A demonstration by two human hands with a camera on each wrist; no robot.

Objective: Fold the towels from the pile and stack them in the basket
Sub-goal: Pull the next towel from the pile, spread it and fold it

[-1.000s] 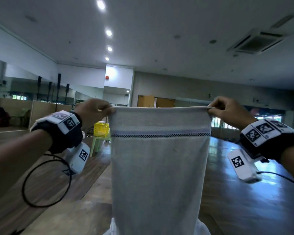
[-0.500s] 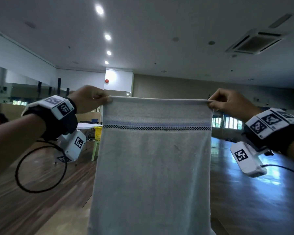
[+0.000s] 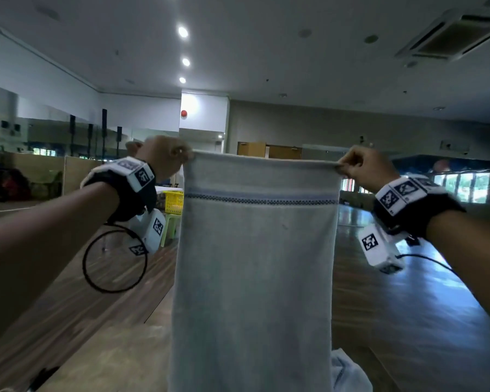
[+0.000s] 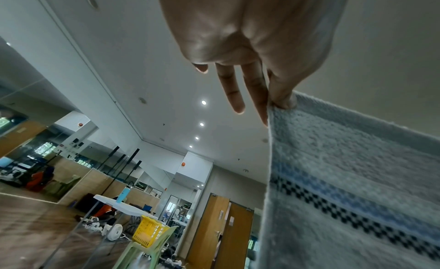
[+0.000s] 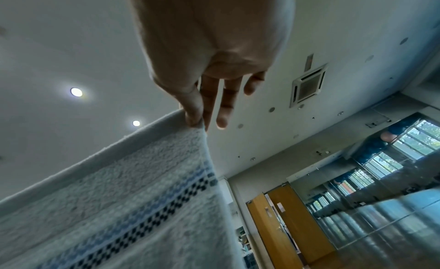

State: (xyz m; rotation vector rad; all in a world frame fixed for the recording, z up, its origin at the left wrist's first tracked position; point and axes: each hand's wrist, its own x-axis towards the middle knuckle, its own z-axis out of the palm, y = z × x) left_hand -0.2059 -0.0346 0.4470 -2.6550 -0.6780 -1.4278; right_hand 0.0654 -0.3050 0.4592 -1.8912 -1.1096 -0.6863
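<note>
A pale grey-blue towel (image 3: 255, 264) with a blue stripe and a dark checked band hangs flat in front of me, held up by its two top corners. My left hand (image 3: 178, 155) pinches the top left corner between thumb and forefinger. My right hand (image 3: 348, 169) pinches the top right corner the same way. In the left wrist view the left hand (image 4: 279, 101) pinches the towel (image 4: 352, 188), the other fingers straight. In the right wrist view the right hand (image 5: 196, 122) pinches the towel (image 5: 119, 207). More white cloth (image 3: 348, 372) lies low on the right, behind the towel.
A wooden table top (image 3: 111, 360) lies below the hanging towel. A yellow basket (image 3: 173, 202) sits on a green plastic chair (image 3: 170, 227) far off to the left. Wooden floor, mirrored walls and brown doors (image 3: 269, 150) surround the open hall.
The view has tilted down a little and the towel's top edge now sits lower in the picture. Both hands keep their pinch on the corners, the towel still stretched between them.
</note>
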